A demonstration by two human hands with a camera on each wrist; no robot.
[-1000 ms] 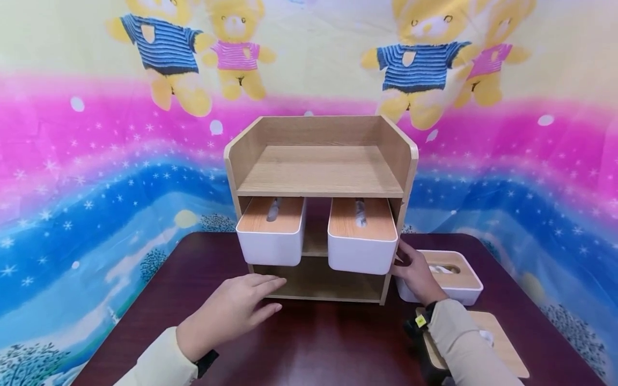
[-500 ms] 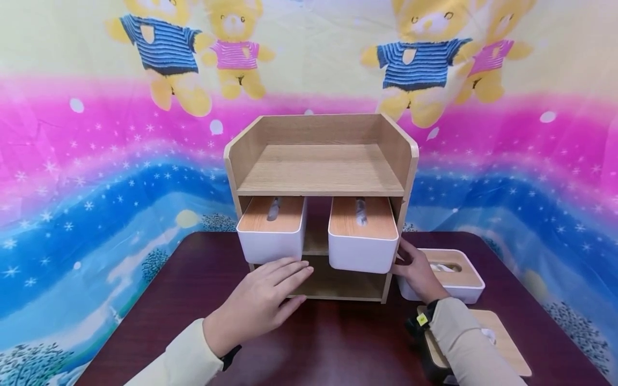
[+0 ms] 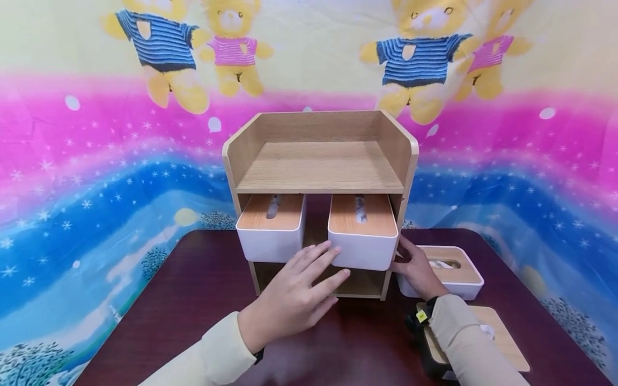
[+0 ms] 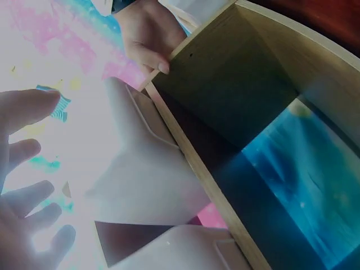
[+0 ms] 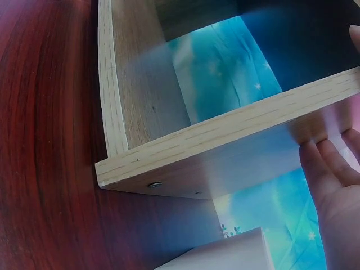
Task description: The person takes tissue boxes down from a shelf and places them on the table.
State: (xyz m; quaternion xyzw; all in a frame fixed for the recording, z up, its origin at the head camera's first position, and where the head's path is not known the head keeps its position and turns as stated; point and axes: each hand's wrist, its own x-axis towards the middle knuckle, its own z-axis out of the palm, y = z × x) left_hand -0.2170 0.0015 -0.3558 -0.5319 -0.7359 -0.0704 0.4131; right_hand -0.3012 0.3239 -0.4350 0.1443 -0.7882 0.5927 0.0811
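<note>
A small wooden shelf unit [image 3: 321, 166] stands on the table. Two white tissue boxes with wood-look lids stick out of its middle level, the left box [image 3: 270, 244] and the right box [image 3: 362, 252]. My left hand [image 3: 292, 297] hovers before the shelf with fingers spread, fingertips overlapping the right box's lower left front in the head view; it holds nothing. My right hand [image 3: 419, 272] grips the shelf's right side panel [image 5: 169, 174], fingertips on its outer face and thumb at the front edge.
Another white tissue box [image 3: 465, 273] lies right of the shelf, behind my right hand. Nearer, a dark box with a wood-look lid [image 3: 507, 343] sits partly under my right sleeve. The dark red table [image 3: 159, 300] meets a cartoon bear backdrop [image 3: 87, 225].
My left hand has moved rightward and slightly up, from below the left tissue box to the front of the right one. My right hand stays at the shelf's side; both boxes keep their places.
</note>
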